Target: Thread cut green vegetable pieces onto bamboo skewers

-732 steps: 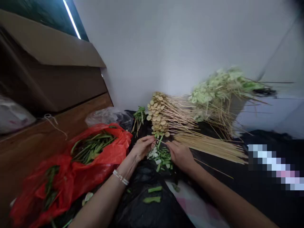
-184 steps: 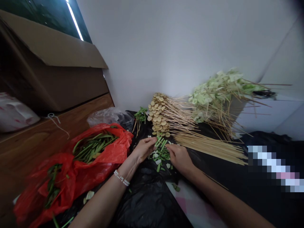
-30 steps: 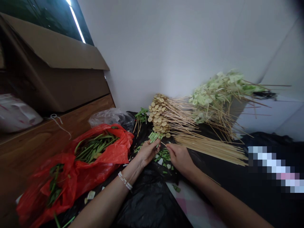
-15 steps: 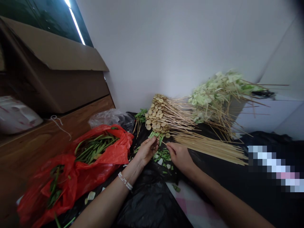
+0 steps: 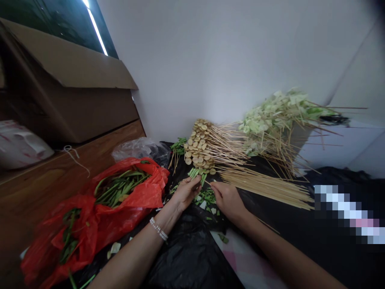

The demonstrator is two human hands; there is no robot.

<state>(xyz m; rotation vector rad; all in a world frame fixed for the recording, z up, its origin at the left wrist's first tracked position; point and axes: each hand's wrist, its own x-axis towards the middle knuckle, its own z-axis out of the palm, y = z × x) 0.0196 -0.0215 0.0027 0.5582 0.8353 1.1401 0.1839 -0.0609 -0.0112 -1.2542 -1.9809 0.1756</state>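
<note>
My left hand (image 5: 187,193) is shut around a few cut green stem pieces (image 5: 194,173), which stick out past my fingertips. My right hand (image 5: 227,199) pinches a thin bamboo skewer (image 5: 207,183), its tip pointing at those pieces. I cannot tell if the skewer pierces them. Below my hands lies a heap of chopped green stems (image 5: 206,196). Just beyond is a stack of skewered round tan slices (image 5: 198,150), and a bundle of bare skewers (image 5: 264,186) lies to the right.
Pale green leaves on skewers (image 5: 270,122) lean against the white wall. A red plastic bag (image 5: 126,190) of green stalks lies left, on a black plastic sheet (image 5: 186,253). Behind it are a clear bag (image 5: 141,149), a wooden surface (image 5: 39,172) and a cardboard box (image 5: 69,92).
Compared with the earlier frames, my left hand has lifted a few stem pieces off the chopped heap. Over the last second, both hands have stayed close together and moved little.
</note>
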